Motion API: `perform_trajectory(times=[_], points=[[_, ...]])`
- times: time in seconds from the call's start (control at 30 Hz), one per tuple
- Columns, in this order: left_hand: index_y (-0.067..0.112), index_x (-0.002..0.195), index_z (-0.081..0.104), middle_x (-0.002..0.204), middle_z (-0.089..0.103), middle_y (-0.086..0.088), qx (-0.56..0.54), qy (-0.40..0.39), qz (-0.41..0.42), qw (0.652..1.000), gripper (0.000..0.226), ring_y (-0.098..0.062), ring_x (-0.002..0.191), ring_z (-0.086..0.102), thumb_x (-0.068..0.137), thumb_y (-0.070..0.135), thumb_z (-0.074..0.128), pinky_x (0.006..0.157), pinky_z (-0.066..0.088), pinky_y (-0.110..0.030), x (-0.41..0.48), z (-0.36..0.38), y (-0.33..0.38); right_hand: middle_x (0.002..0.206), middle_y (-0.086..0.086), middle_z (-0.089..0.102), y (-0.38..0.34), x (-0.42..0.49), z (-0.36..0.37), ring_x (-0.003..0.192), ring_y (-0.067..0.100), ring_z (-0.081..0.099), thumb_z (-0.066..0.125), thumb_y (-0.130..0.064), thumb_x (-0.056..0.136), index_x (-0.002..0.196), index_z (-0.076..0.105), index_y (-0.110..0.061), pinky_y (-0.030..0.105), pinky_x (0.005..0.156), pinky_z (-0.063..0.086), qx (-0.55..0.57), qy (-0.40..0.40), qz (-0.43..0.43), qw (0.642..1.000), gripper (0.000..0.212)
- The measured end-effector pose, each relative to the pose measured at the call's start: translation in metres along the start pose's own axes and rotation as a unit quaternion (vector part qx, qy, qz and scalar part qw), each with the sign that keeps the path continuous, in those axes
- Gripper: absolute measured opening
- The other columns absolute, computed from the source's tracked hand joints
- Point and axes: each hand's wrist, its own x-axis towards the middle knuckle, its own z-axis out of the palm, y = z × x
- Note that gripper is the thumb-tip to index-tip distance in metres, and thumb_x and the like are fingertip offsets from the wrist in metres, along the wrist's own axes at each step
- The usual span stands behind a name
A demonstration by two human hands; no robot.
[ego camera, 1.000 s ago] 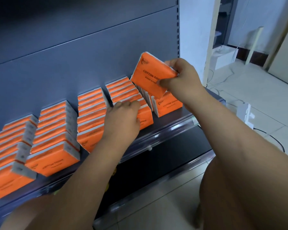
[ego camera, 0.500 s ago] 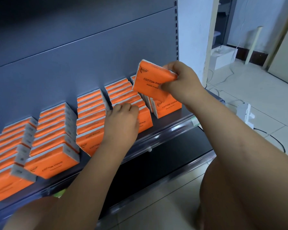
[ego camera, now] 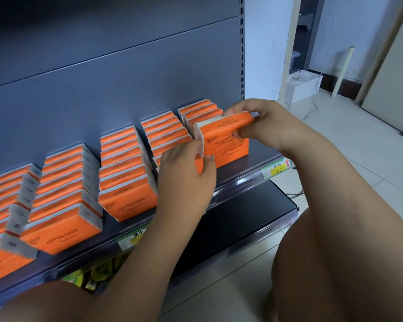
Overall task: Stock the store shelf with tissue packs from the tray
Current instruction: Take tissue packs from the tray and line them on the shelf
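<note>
Orange "COTTON TISSUE" packs stand in several rows (ego camera: 126,173) on the dark grey shelf (ego camera: 233,175). My right hand (ego camera: 265,126) pinches one orange pack (ego camera: 228,123) by its top edge, holding it low over the rightmost row (ego camera: 230,151), against the packs there. My left hand (ego camera: 186,175) rests on the front of the row beside it, and its fingertips touch the crinkled white end of a pack (ego camera: 199,141). The tray is out of view.
A lower black shelf (ego camera: 242,219) juts out beneath, with yellow-green goods (ego camera: 100,273) under the price rail. My knee (ego camera: 335,263) fills the lower right. A white box (ego camera: 305,86) and a pale post (ego camera: 342,70) stand on the tiled floor to the right.
My right hand has brought the pack down from above the rows onto the rightmost row. My left hand has slid right, from the fourth row's top to the gap beside the last row.
</note>
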Motion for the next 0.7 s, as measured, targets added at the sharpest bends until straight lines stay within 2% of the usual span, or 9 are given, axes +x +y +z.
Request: perform_trajectory(times=[0.1,0.2,0.27,0.33,0.4,0.47,0.57,0.63,0.7], points=[[0.021,0.11,0.065,0.102,0.064,0.008,-0.006,-0.017,-0.006,1.0,0.018,-0.016,0.101,0.058,0.096,0.03,0.059,0.088,0.051,-0.038,-0.005,0.008,0.012,0.109,0.002,0.076,0.002,-0.003,-0.001,0.101,0.015,0.071,0.071,0.014,0.082,0.107,0.077,-0.029,0.029,0.093,0.057,-0.013,0.01,0.012,1.0,0.05],[0.027,0.146,0.05,0.118,0.054,0.019,-0.081,-0.092,-0.052,0.991,0.049,-0.019,0.095,0.066,0.098,0.03,0.061,0.082,0.059,-0.039,-0.013,0.013,0.022,0.111,0.001,0.075,0.002,-0.005,-0.003,0.094,0.007,0.068,0.067,0.015,0.084,0.113,0.075,-0.029,0.025,0.091,0.055,-0.038,0.035,0.031,0.998,0.053],[0.035,0.153,0.042,0.129,0.052,0.025,-0.149,-0.126,-0.099,0.976,0.059,-0.015,0.111,0.065,0.098,0.03,0.063,0.085,0.062,-0.051,-0.017,0.016,0.027,0.109,-0.001,0.073,0.002,-0.007,-0.005,0.088,0.002,0.065,0.067,0.013,0.086,0.112,0.072,-0.031,0.022,0.082,0.053,-0.059,0.042,0.045,0.996,0.052],[0.035,0.146,0.049,0.119,0.059,0.035,-0.209,-0.132,-0.142,0.959,0.052,0.009,0.115,0.057,0.098,0.022,0.064,0.097,0.057,-0.054,-0.019,0.021,0.028,0.114,0.0,0.069,0.002,-0.007,-0.004,0.092,0.008,0.065,0.069,0.006,0.087,0.119,0.07,-0.029,0.023,0.079,0.051,-0.082,0.054,0.066,0.993,0.047],[0.035,0.142,0.053,0.104,0.062,0.043,-0.274,-0.143,-0.201,0.93,0.048,0.022,0.105,0.057,0.099,0.015,0.062,0.096,0.055,-0.055,-0.018,0.023,0.03,0.125,0.004,0.064,0.001,-0.007,-0.002,0.106,0.019,0.063,0.072,-0.006,0.089,0.131,0.066,-0.024,0.028,0.085,0.051,-0.121,0.074,0.102,0.985,0.046],[0.038,0.138,0.055,0.107,0.066,0.038,-0.329,-0.149,-0.255,0.897,0.046,0.014,0.107,0.063,0.099,0.013,0.061,0.095,0.054,-0.057,-0.017,0.025,0.03,0.131,0.009,0.063,-0.001,-0.007,0.0,0.113,0.025,0.062,0.071,-0.016,0.091,0.134,0.064,-0.014,0.035,0.091,0.052,-0.176,0.081,0.14,0.971,0.044],[0.046,0.113,0.062,0.098,0.07,0.037,-0.371,-0.151,-0.312,0.861,0.034,-0.002,0.109,0.067,0.099,0.016,0.063,0.103,0.053,-0.052,-0.015,0.031,0.025,0.126,0.02,0.067,-0.005,-0.007,0.004,0.109,0.03,0.065,0.069,-0.021,0.093,0.125,0.067,0.0,0.043,0.096,0.054,-0.211,0.073,0.173,0.959,0.038],[0.046,0.108,0.064,0.098,0.07,0.038,-0.373,-0.151,-0.314,0.86,0.032,-0.005,0.11,0.067,0.099,0.015,0.064,0.103,0.052,-0.046,-0.016,0.034,0.022,0.122,0.019,0.07,-0.007,-0.006,0.006,0.103,0.029,0.066,0.07,-0.022,0.093,0.119,0.07,0.0,0.042,0.093,0.054,-0.207,0.063,0.185,0.959,0.034],[0.043,0.115,0.065,0.103,0.071,0.034,-0.374,-0.145,-0.312,0.861,0.03,-0.005,0.111,0.068,0.099,0.017,0.064,0.098,0.051,-0.048,-0.016,0.035,0.02,0.117,0.011,0.068,-0.008,-0.005,0.006,0.099,0.027,0.061,0.071,-0.023,0.094,0.122,0.068,-0.003,0.038,0.089,0.051,-0.202,0.05,0.196,0.958,0.034]])
